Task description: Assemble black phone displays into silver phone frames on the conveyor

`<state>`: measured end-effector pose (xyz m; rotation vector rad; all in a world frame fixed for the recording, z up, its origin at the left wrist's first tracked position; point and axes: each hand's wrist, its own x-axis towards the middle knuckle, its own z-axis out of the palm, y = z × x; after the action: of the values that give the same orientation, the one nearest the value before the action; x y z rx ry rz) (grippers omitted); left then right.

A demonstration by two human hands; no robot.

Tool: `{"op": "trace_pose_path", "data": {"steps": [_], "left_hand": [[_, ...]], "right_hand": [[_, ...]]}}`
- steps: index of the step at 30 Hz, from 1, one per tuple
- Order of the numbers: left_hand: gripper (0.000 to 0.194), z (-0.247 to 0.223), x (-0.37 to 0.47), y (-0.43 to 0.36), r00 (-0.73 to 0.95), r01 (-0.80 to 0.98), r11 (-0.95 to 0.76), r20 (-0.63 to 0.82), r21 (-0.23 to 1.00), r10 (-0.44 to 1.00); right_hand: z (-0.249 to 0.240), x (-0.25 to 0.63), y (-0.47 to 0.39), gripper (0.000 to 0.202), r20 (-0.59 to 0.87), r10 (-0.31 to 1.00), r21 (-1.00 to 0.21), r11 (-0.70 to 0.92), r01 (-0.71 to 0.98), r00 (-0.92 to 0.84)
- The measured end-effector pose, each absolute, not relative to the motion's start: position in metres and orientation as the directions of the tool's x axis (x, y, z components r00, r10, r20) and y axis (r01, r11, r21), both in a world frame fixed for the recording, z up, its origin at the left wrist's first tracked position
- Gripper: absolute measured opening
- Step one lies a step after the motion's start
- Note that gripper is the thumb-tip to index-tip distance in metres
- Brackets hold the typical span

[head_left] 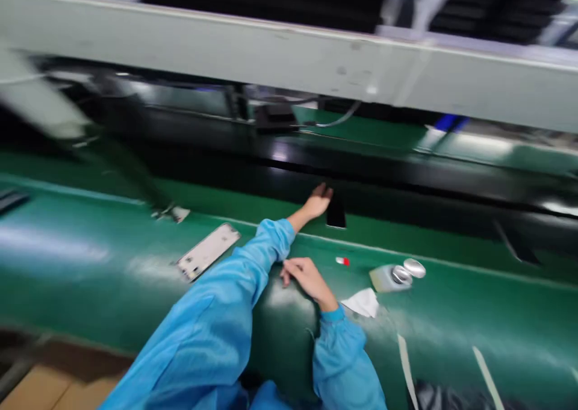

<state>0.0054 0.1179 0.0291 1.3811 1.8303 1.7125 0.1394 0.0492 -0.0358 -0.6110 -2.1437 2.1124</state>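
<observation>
My left hand (318,200) reaches forward over the far green strip, its fingers stretched out and open at the left edge of a black flat panel (336,211). Whether the fingertips touch that panel I cannot tell. Nearer to me, my right hand (309,279) hovers above the green bench with loosely bent fingers, apart, and nothing visible in them. Left of my sleeve lies a pale rectangular phone-like housing (209,251) with small holes. A small red and white piece (342,261) and a crumpled white wipe (363,302) lie right of my right hand.
A bottle (391,278) with a flipped-up metal lid stands at the right. Another dark flat panel (519,247) rests on the far strip. A black belt (406,178) runs behind, below a pale overhead beam (271,49). A slanting post (130,163) stands at the left.
</observation>
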Motion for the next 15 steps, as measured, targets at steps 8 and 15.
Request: {"op": "trace_pose_path", "data": {"steps": [8, 15], "left_hand": [[0.081, -0.027, -0.033, -0.158, -0.622, 0.677, 0.348, 0.252, 0.648, 0.741], [0.140, -0.079, -0.057, -0.289, -0.879, 0.415, 0.684, 0.069, 0.600, 0.472]], "right_hand": [[-0.051, 0.155, 0.039, 0.078, -0.236, 0.387, -0.937, 0.154, 0.315, -0.891], [-0.098, 0.164, 0.053, 0.057, -0.354, 0.379, -0.921, 0.016, 0.389, -0.855]]}}
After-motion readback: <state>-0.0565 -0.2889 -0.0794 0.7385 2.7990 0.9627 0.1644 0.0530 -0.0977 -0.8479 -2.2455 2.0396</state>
